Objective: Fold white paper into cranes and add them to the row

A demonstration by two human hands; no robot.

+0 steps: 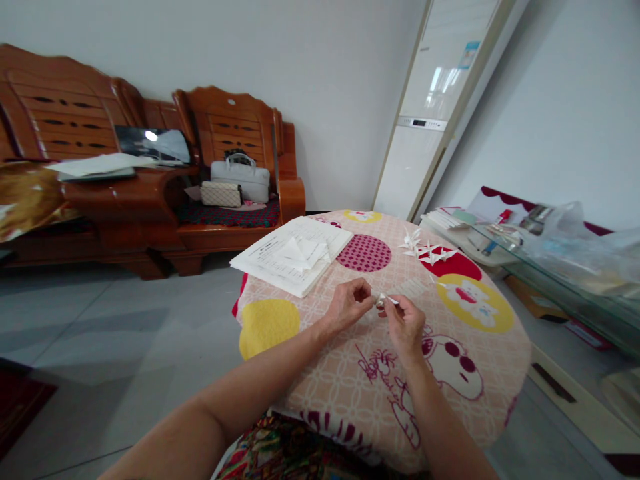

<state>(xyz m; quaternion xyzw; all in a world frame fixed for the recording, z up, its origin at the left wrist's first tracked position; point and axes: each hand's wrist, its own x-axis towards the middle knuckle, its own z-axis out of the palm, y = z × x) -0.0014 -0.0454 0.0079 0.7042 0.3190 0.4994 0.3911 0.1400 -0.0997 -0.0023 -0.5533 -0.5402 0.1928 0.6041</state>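
Observation:
Over the middle of the round table, my left hand (353,303) and my right hand (404,323) pinch a small piece of folded white paper (380,300) between them. Its exact shape is partly hidden by my fingers. Beyond my right hand, several folded white paper cranes (433,253) lie in a group. A stack of printed sheets (280,257) is to the left of my hands, with a creased white paper square (303,252) on top. A pale strip of paper (413,288) appears on the cloth just behind my right hand.
A patterned tablecloth (320,373) covers the table. At the right stands a glass-topped stand (530,257) with plastic bags and small items. Wooden chairs (225,133) with bags line the wall at left, and a tall white air conditioner (425,100) stands behind.

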